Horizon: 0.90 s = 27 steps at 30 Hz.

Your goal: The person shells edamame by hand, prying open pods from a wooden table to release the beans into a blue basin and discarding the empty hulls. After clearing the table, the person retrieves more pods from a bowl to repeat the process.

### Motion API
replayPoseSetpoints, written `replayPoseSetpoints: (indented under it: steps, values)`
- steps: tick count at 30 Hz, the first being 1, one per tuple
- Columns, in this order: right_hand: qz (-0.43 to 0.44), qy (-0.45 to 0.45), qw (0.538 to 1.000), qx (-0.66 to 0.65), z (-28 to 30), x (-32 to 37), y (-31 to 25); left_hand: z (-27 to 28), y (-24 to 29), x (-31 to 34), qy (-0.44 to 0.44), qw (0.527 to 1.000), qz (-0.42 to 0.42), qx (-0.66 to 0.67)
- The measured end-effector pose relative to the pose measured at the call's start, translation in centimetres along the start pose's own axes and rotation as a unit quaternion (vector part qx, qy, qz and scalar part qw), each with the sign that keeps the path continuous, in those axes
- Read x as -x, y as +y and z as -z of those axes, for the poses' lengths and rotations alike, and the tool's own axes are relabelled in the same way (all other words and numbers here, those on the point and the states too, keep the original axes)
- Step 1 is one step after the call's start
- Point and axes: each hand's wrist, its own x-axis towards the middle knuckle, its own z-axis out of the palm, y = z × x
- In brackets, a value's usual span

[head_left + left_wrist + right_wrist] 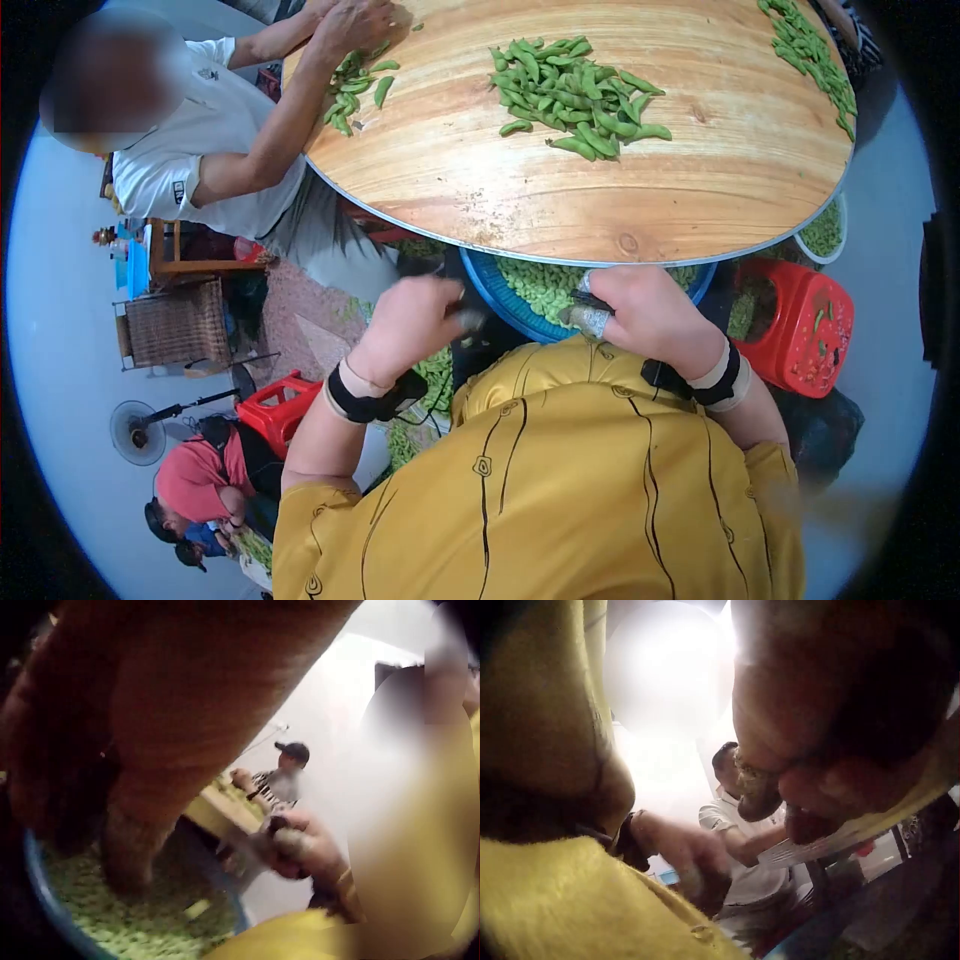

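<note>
Blurred in the head view, my left hand is at the left side of a blue basin of shelled green beans. From the left wrist, its thumb points down above the beans, the other fingers dark behind it; I cannot tell whether it holds anything. Over the right part of the basin is my right hand, its fingers curled and no object showing in it. Silvery wrapping covers its thumb and index fingertip. A gap separates the two hands.
The round wooden table overhangs the basin and carries a heap of green pods. At the left, a person has hands by a smaller pod pile. A red stool stands at right, a bucket of beans beyond it.
</note>
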Motion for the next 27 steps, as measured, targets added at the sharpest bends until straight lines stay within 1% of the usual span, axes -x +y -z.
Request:
replayPoseSetpoints:
  steps: [1,2,3,5,6,8,9,11,15,16,17,18,19,20,21,22,23,24,26,27]
  values:
    - [0.001,0.001,1.0,0.0,-0.1,-0.1,-0.2,1.4,0.7,-0.9,0.073,0.995,-0.008,0.073]
    - [-0.004,0.016,1.0,-0.002,0.0,-0.2,-0.4,2.5,1.3,-1.9,0.146,0.979,-0.018,0.144]
    - [-0.008,0.032,0.999,-0.001,0.1,-0.3,-0.5,3.3,1.9,-3.2,0.15,0.978,-0.019,0.143]
    - [-0.011,0.036,0.999,0.012,0.3,-0.1,-0.7,4.4,3.1,-5.9,0.299,0.946,-0.039,0.12]
    - [-0.017,0.038,0.999,0.023,0.4,0.2,-0.7,4.7,3.1,-7.6,0.305,0.944,-0.042,0.121]
    - [-0.029,0.039,0.999,0.021,0.8,0.8,-0.7,4.5,2.6,-10.9,0.408,0.91,-0.065,0.03]
    - [-0.042,0.038,0.998,0.012,0.9,1.1,-0.7,4.4,2.3,-12.4,0.413,0.908,-0.068,0.03]
    - [-0.049,0.051,0.998,0.005,0.7,1.7,-0.6,4.4,1.9,-14.3,0.355,0.934,-0.013,0.027]
    - [-0.054,0.075,0.995,-0.035,0.9,1.8,-0.6,4.1,1.4,-13.8,0.352,0.936,-0.018,-0.006]
    - [-0.058,0.077,0.995,-0.038,0.9,1.7,-0.8,3.8,1.2,-13.1,0.291,0.936,-0.039,0.193]
    - [-0.093,0.095,0.984,-0.114,1.1,1.4,-1.0,3.4,1.4,-12.3,0.216,0.896,-0.056,0.385]
    - [-0.128,0.113,0.967,-0.188,1.3,1.1,-1.1,3.3,2.2,-11.3,0.21,0.897,-0.056,0.385]
    - [-0.214,0.072,0.933,-0.28,1.5,0.8,-1.0,3.5,3.2,-10.1,0.138,0.813,-0.069,0.561]
    - [-0.218,0.073,0.932,-0.282,1.7,0.5,-1.0,3.5,4.0,-9.0,0.062,0.694,-0.077,0.713]
    - [-0.231,0.098,0.877,-0.409,1.8,0.0,-1.0,3.2,4.4,-8.4,0.044,0.667,-0.104,0.736]
    - [-0.238,0.122,0.806,-0.528,2.0,-0.5,-1.2,2.7,5.0,-8.0,0.04,0.668,-0.104,0.736]
    - [-0.242,0.124,0.775,-0.571,2.5,-0.9,-1.8,2.1,5.8,-7.8,0.054,0.658,-0.128,0.74]
    - [-0.243,0.126,0.774,-0.571,2.8,-1.0,-1.8,1.8,6.4,-7.7,0.069,0.649,-0.152,0.742]
    - [-0.246,0.09,0.725,-0.637,3.1,-1.0,-1.8,1.5,7.0,-7.5,0.067,0.643,-0.157,0.746]
    - [-0.252,0.109,0.698,-0.661,2.9,-1.0,-1.8,1.4,7.2,-7.4,0.068,0.637,-0.162,0.75]
